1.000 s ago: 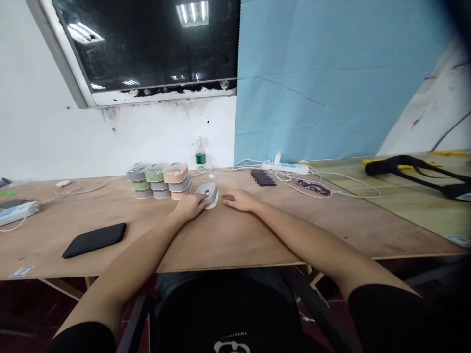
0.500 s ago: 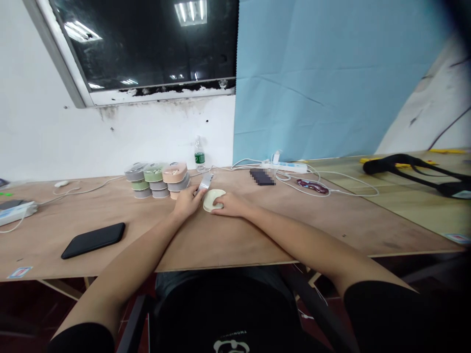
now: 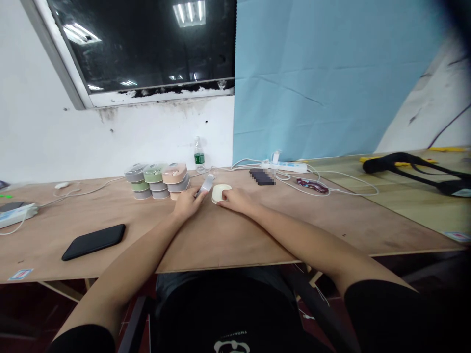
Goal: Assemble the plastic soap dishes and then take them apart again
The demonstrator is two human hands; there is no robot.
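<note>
My left hand [image 3: 187, 202] is closed around the dark lower end of a flat silver-grey tool [image 3: 207, 184], whose kind I cannot make out; its pale end points away from me. My right hand [image 3: 235, 200] is closed on the near right side of a small cream-coloured, rounded lid-like piece [image 3: 220, 191], the thumb at its edge. Tool and cream piece are close together but apart. Left of my left hand stand stacked small boxes [image 3: 158, 179] in grey, green and peach with clear tops.
A water bottle [image 3: 199, 155] stands by the wall. On the wooden table [image 3: 228, 245] lie a black phone-like slab [image 3: 94, 241] at left, a blurred dark item [image 3: 262, 177], a power strip [image 3: 289, 166], white cables and a dark red patterned object [image 3: 312, 186]. A black strap-like frame [image 3: 401, 164] lies far right.
My right hand has moved the cream piece slightly away from me and to the right, tilting or turning it. The left hand with the silver-grey tool has hardly moved.
</note>
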